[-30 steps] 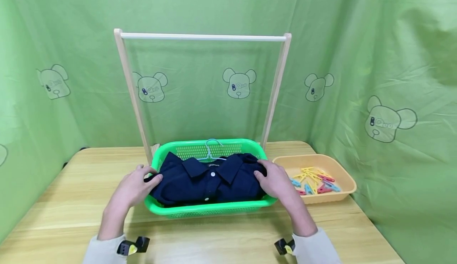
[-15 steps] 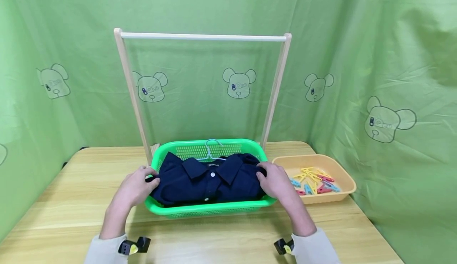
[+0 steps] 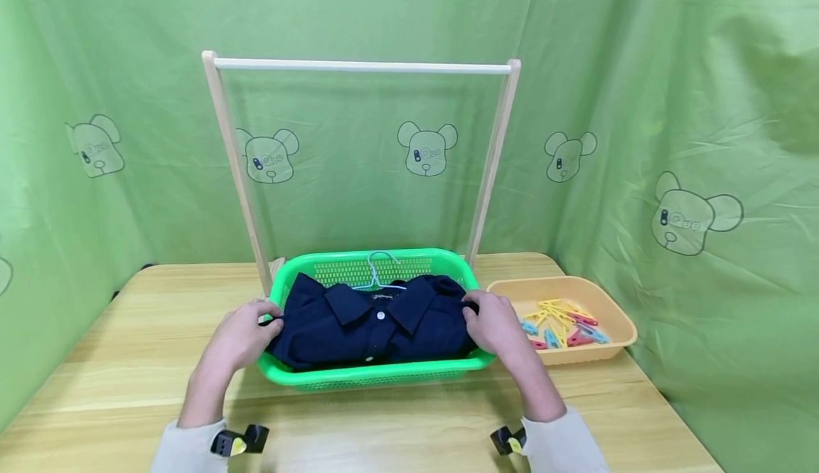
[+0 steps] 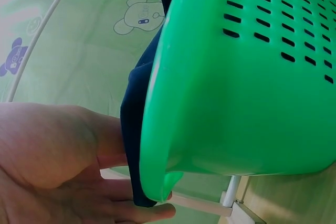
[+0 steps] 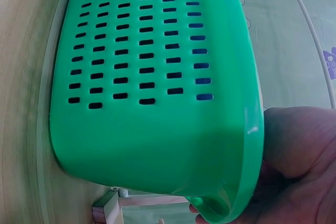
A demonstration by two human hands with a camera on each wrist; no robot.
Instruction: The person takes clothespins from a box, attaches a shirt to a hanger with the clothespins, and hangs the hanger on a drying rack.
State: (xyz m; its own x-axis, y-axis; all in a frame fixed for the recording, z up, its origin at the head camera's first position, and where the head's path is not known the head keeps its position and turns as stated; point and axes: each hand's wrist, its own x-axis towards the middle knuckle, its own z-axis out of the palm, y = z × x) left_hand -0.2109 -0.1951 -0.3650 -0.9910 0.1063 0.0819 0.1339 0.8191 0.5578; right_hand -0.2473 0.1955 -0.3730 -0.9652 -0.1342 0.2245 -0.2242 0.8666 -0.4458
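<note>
A dark navy collared shirt (image 3: pixel 416 334) with white buttons lies bunched in the green plastic basket (image 3: pixel 384 373). From its neck rises a light blue wire hanger (image 3: pixel 374 275), its lower part hidden in the cloth. My left hand (image 3: pixel 243 334) pinches the shirt's left edge at the basket's rim; in the left wrist view, the dark cloth (image 4: pixel 137 103) comes between thumb and fingers of that hand (image 4: pixel 58 156). On the opposite side my right hand (image 3: pixel 495 323) grips the shirt's right edge. The basket wall hides most of the right fingers in the right wrist view.
A wooden rack with a white crossbar (image 3: pixel 365 66) stands behind the basket. To the right, a peach tray (image 3: pixel 614 316) holds several yellow, blue and red clothespins (image 3: pixel 559 313). Green curtains (image 3: pixel 358 195) surround the wooden table (image 3: pixel 384 427).
Both hands have shifted slightly outward along the shirt's edges, with the left fingertips a little lower. Shirt, hanger and basket stay nearly in place.
</note>
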